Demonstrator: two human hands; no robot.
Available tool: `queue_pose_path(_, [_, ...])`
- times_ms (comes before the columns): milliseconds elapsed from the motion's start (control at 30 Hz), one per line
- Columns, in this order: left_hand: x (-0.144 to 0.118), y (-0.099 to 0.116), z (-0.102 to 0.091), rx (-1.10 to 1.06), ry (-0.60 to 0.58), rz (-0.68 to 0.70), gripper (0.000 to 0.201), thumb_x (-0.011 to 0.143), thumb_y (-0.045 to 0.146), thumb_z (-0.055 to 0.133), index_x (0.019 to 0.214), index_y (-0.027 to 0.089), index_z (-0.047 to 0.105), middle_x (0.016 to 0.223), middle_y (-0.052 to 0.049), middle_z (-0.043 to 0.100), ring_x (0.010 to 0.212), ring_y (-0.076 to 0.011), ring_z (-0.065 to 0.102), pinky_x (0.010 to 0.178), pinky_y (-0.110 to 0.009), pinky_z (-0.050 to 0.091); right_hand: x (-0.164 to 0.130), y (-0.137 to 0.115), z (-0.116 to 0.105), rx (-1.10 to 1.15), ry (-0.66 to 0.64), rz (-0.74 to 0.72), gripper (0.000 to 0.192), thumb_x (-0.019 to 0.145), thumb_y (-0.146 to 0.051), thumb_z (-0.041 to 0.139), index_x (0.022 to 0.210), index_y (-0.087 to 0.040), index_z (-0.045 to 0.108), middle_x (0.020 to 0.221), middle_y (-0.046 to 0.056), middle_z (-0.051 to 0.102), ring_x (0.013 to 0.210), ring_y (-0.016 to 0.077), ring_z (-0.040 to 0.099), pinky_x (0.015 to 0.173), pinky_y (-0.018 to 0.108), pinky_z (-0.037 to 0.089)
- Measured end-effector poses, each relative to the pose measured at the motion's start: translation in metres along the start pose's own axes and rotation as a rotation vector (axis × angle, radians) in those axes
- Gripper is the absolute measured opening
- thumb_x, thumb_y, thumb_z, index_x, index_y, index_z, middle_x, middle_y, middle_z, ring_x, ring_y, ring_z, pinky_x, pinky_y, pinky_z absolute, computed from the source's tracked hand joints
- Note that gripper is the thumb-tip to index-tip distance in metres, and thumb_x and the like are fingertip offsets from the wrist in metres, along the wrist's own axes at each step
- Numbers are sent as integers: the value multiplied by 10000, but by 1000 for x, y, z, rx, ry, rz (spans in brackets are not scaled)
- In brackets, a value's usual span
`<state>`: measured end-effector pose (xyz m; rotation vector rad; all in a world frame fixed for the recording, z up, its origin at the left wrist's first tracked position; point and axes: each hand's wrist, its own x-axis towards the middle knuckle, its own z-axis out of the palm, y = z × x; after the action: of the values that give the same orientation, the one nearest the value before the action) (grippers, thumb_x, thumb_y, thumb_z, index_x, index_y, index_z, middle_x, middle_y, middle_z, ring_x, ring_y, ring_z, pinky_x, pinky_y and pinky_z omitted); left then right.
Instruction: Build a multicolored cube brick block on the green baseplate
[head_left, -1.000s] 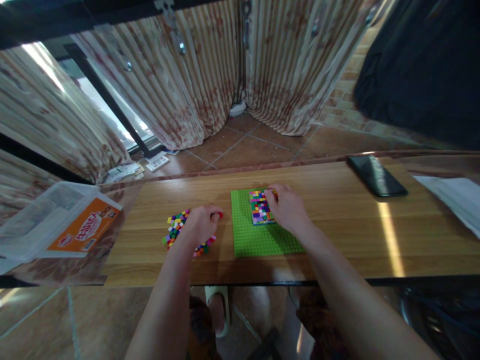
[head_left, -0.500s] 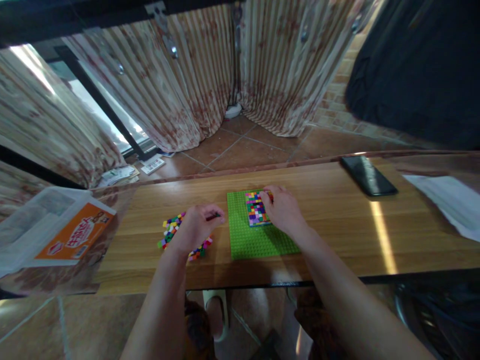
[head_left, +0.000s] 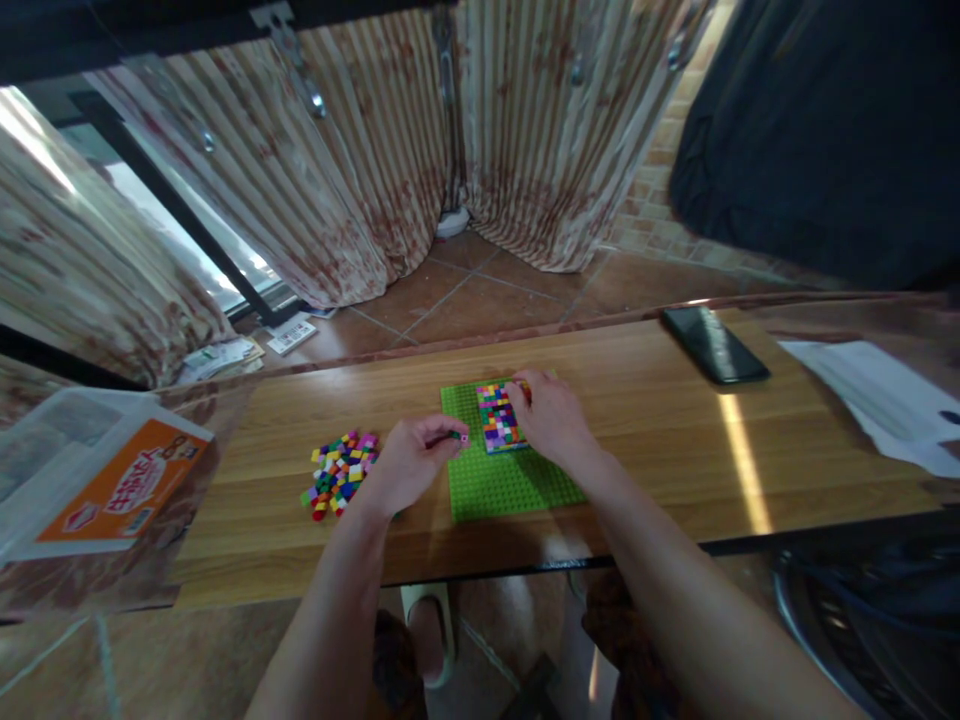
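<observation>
Far left on your table (head_left: pixel 660 430) there's a clear plastic box with an orange label (head_left: pixel 90 480), half off the wooden part. Next comes the loose pile of small coloured bricks (head_left: pixel 339 474), lying just left of your left hand (head_left: pixel 409 465). That hand has its thumb and forefinger pinched narrow on one tiny pink brick (head_left: pixel 464 439), held right over the left edge of the green baseplate (head_left: pixel 504 480) (can't tell if it's touching the studs). The other fingers are curled in. In the baseplate's far half sits the multicoloured mosaic patch (head_left: pixel 498 416) of bricks pressed onto it. Your right hand (head_left: pixel 551 420) rests on the patch's right side, fingers bent down onto its far right corner, gripping nothing I can see. Further right, well apart, a black phone (head_left: pixel 715 344) lies flat, then white paper (head_left: pixel 877 400) at the table's end.
</observation>
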<state>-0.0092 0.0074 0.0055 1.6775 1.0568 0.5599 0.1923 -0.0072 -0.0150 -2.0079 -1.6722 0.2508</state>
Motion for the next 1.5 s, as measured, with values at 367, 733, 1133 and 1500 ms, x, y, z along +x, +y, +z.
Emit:
queue_pose_path(367, [7,-3,27,-177,119,-68,163,690,256,682,816,153,685,736,-10,690,673,-129,608,647,-243,477,0,0,1,-9,6,4,345,957,-343,381,1080,-152,640,1031,127,678,990,250,593,915,361,414])
queue_pose_path(733, [2,5,26,-199,82,-123,123,682,231,673,782,159,665,687,-1,681,633,-125,615,617,-241,492,0,0,0,-1,7,6,333,958,-347,379,1057,-164,640,1050,125,673,984,248,592,905,358,416])
queue_pose_path(1133, [-4,14,34,70,75,17,121,783,234,592,808,174,695,657,8,665,584,-123,572,550,-223,424,0,-4,-1,-23,2,11,329,955,-334,380,1059,-160,640,1034,126,673,982,250,593,906,358,417])
queue_pose_path(1500, [-6,28,51,374,255,57,154,831,156,577,810,190,726,764,-6,725,669,-134,634,636,-231,439,0,-4,1,-42,12,6,306,957,-323,392,1034,-155,637,1028,124,673,977,248,591,898,352,414])
